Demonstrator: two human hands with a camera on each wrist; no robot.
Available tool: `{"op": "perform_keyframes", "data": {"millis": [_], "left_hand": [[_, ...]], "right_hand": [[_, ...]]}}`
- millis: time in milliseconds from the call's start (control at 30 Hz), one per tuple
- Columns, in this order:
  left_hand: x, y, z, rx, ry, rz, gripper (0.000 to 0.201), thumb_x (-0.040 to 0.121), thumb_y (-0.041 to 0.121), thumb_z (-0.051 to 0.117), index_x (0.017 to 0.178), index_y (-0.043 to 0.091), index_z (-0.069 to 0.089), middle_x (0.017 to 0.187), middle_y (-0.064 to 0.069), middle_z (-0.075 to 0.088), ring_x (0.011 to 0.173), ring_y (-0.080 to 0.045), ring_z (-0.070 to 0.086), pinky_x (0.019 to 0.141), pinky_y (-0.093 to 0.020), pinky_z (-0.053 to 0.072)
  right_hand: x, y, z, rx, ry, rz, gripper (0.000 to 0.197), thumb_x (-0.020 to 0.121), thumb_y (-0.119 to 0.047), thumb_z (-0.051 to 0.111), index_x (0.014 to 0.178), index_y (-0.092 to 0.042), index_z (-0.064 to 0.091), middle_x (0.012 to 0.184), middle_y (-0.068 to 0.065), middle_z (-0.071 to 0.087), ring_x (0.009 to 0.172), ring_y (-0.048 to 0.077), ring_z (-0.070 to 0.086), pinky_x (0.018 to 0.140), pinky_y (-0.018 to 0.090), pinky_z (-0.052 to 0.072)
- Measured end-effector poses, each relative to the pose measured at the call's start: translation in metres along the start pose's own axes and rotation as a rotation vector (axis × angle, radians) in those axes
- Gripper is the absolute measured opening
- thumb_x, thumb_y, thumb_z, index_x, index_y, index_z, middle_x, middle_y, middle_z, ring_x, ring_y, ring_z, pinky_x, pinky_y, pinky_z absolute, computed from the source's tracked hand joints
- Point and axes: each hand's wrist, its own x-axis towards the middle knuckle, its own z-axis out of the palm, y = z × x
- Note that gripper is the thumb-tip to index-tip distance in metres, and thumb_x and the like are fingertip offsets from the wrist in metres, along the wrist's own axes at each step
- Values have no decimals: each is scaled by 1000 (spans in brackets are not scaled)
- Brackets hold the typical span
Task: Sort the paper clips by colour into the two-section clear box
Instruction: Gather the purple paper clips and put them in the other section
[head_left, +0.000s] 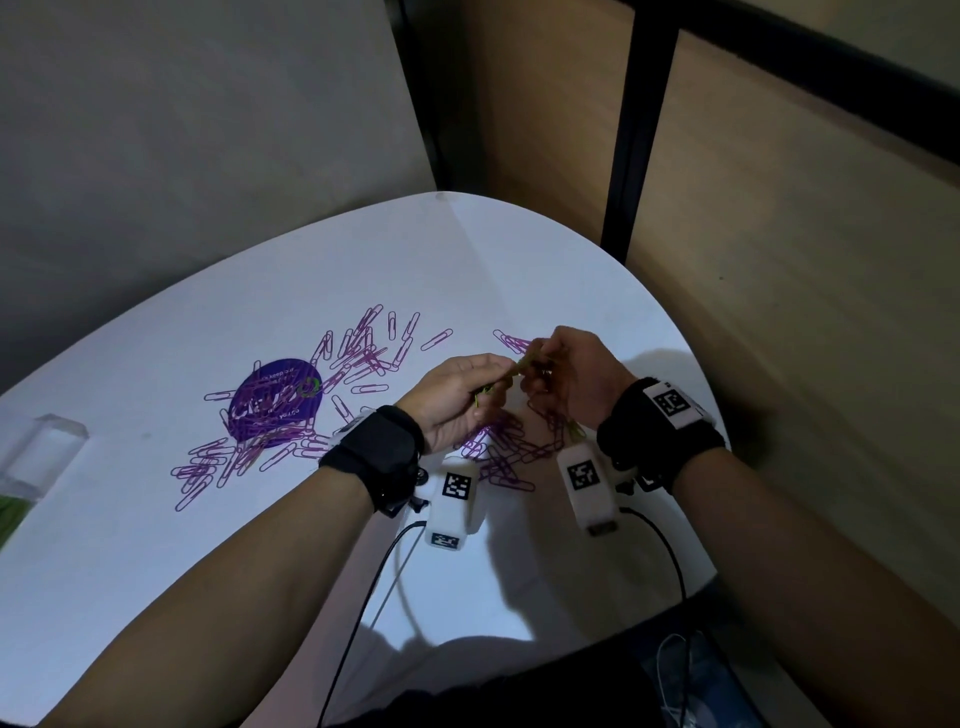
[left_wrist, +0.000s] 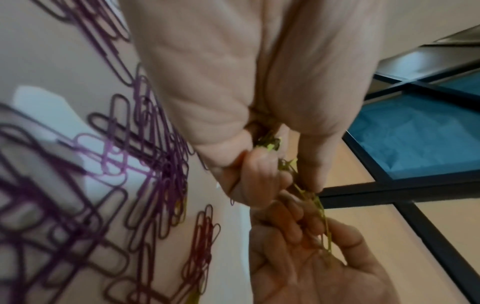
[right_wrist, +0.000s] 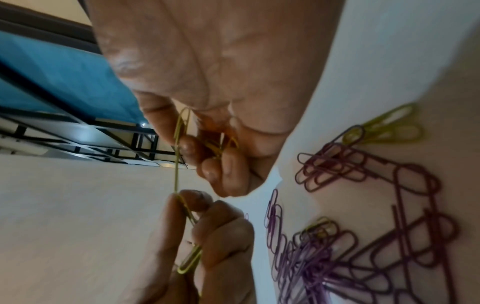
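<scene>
Both hands are raised just above the white table (head_left: 260, 545) and hold a tangle of yellow-green paper clips (head_left: 514, 370) between them. My left hand (head_left: 493, 389) grips several of them in curled fingers, seen close up as yellow clips (left_wrist: 270, 144). My right hand (head_left: 535, 369) pinches the other end, a yellow clip (right_wrist: 182, 127), between thumb and fingers. In the right wrist view my left hand (right_wrist: 192, 207) pinches a yellow clip (right_wrist: 189, 261). Purple clips (head_left: 358, 358) lie scattered on the table. The clear box (head_left: 49, 449) stands at the far left edge.
A round purple sticker (head_left: 275, 405) lies under part of the purple pile. More purple clips (head_left: 509, 457) lie beneath my hands, with a few yellow ones (right_wrist: 384, 127) among them. Green shows at the box's near end (head_left: 9, 514). Walls close the table's back and right.
</scene>
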Motion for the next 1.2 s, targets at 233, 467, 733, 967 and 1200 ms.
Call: {"op": "perform_keyframes", "data": {"millis": [233, 467, 733, 967, 1200], "left_hand": [[7, -3, -2, -304, 21, -63, 11, 82, 17, 50, 73, 10, 48, 62, -3, 49, 43, -9, 40, 35, -15, 31], [4, -3, -4, -295, 79, -102, 7, 75, 16, 45, 69, 12, 45, 60, -3, 41, 40, -10, 33, 31, -16, 18], [10, -12, -6, -51, 217, -178, 20, 90, 31, 58, 85, 13, 54, 55, 4, 33, 41, -5, 35, 31, -13, 27], [6, -3, -6, 259, 209, -70, 21, 91, 25, 59, 81, 7, 63, 58, 0, 59, 42, -5, 44, 34, -12, 34], [11, -1, -13, 444, 208, -1, 41, 86, 19, 67, 52, 11, 44, 71, -15, 70, 75, -23, 48, 33, -17, 25]], "right_hand": [[-3, -5, -7, 173, 60, -118, 20, 83, -14, 38, 65, -11, 43, 65, 9, 56, 57, 22, 54, 45, 23, 37], [-8, -4, -16, 64, 97, -96, 22, 85, -9, 41, 64, -16, 41, 54, 0, 45, 44, 12, 40, 37, 18, 24], [-11, 1, -27, -179, 117, -11, 27, 88, -3, 32, 87, -8, 59, 57, -1, 40, 48, 9, 31, 36, 16, 18], [-12, 8, -44, -1036, 310, -77, 13, 84, -23, 66, 79, -13, 70, 72, 4, 61, 64, 16, 54, 56, 23, 44], [-15, 21, -45, -1323, 360, -81, 23, 76, -36, 76, 83, -14, 76, 89, 7, 73, 88, 22, 67, 83, 32, 54]]}}
